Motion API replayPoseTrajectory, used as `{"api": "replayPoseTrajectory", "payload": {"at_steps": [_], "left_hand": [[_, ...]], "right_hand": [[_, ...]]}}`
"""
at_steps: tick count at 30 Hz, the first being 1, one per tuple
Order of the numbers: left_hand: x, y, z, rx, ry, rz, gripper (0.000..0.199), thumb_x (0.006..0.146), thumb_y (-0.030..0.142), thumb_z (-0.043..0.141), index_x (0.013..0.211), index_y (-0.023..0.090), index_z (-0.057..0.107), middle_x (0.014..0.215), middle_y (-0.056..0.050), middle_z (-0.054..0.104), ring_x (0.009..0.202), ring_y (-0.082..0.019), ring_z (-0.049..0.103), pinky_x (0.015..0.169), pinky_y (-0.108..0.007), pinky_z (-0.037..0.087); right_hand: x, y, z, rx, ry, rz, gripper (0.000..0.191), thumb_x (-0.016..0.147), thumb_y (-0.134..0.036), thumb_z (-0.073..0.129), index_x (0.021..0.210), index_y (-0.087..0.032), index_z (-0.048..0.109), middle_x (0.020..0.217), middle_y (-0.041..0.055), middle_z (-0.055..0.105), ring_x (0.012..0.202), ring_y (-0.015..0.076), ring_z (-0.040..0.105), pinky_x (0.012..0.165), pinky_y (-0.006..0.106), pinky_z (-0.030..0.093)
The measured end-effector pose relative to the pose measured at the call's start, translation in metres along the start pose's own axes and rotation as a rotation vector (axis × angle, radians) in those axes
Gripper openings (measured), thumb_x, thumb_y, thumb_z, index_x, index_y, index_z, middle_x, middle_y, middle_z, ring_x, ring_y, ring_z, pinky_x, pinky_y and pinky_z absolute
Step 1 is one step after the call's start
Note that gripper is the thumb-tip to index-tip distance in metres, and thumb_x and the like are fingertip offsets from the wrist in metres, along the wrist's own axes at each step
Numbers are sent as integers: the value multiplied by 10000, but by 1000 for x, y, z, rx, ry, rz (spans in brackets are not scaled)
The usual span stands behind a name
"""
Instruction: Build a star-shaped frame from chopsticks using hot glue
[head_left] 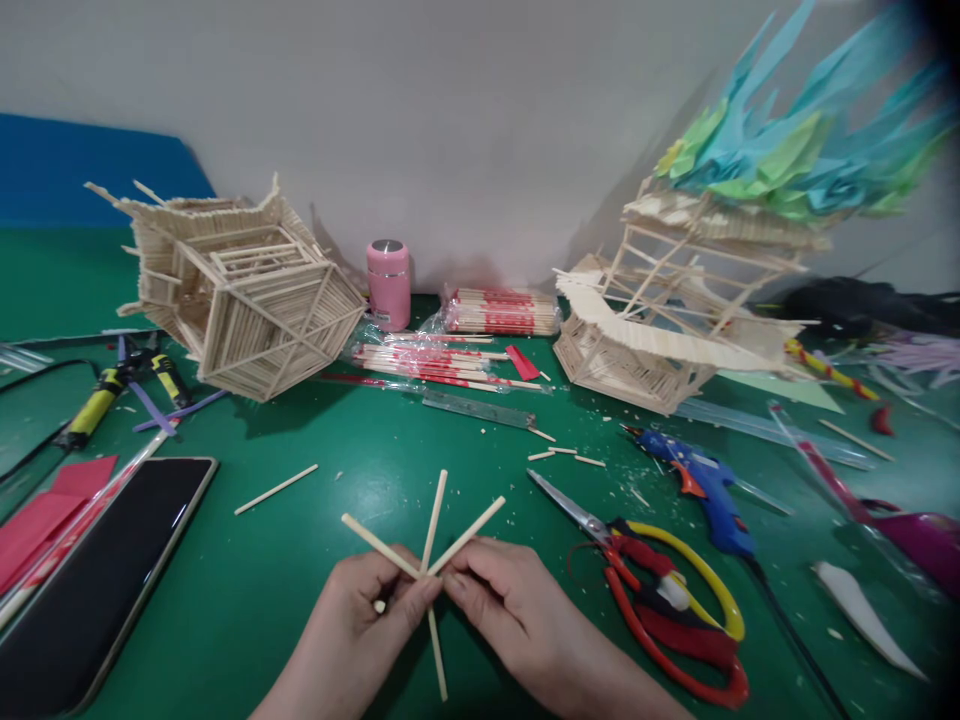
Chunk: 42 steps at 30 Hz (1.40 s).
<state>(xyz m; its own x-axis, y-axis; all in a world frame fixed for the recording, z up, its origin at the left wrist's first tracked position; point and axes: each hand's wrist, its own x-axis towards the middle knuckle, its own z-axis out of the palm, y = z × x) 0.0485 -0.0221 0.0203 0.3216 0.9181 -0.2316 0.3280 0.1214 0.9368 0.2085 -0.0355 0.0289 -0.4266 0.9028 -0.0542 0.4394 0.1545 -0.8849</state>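
Before me, several cut wooden sticks (435, 515) meet at one point and spread like a star. My left hand (371, 605) pinches the sticks close to that meeting point, thumb in front. On the other side, my right hand (499, 600) has its thumb and forefinger closed on the base of the right-hand stick. The fingers hide part of the joint. One loose wooden stick (276, 490) lies to the left of my hands. Scissors (637, 570) with red and yellow handles rest open to the right, near a blue glue gun (697, 480).
A stick-built model (255, 310) stands back left; another model (637, 340), topped with blue-green paper (795, 150), stands back right. Between them are a pink flask (388, 285), packs of sticks (502, 312) and a clear ruler (478, 408). A phone (105, 580) and pliers (101, 400) lie left.
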Motion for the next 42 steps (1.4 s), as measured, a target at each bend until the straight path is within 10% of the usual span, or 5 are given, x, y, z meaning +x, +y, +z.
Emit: {"api": "replayPoseTrajectory", "payload": {"at_steps": [19, 32, 42], "left_hand": [[-1, 0, -2, -124, -120, -72, 233, 718, 339, 543, 589, 160, 619, 486, 43, 414, 489, -91, 340, 463, -201, 261], [4, -5, 3, -141, -8, -85, 315, 713, 419, 527, 555, 148, 558, 468, 44, 395, 473, -95, 348, 456, -210, 270], [2, -8, 1, -137, -34, -97, 336, 727, 448, 513, 551, 163, 531, 445, 67, 362, 435, -80, 298, 419, -207, 223]], "right_hand": [[5, 8, -7, 188, -110, 16, 239, 868, -195, 409, 879, -177, 647, 764, -10, 616, 726, 128, 549, 665, 215, 413], [1, 13, 15, -172, 209, -40, 218, 866, -215, 395, 706, -172, 536, 644, -4, 539, 595, 112, 491, 544, 208, 369], [-3, 17, 16, -334, 192, -105, 218, 878, -214, 367, 755, -176, 543, 685, 15, 542, 625, 122, 508, 566, 216, 374]]}}
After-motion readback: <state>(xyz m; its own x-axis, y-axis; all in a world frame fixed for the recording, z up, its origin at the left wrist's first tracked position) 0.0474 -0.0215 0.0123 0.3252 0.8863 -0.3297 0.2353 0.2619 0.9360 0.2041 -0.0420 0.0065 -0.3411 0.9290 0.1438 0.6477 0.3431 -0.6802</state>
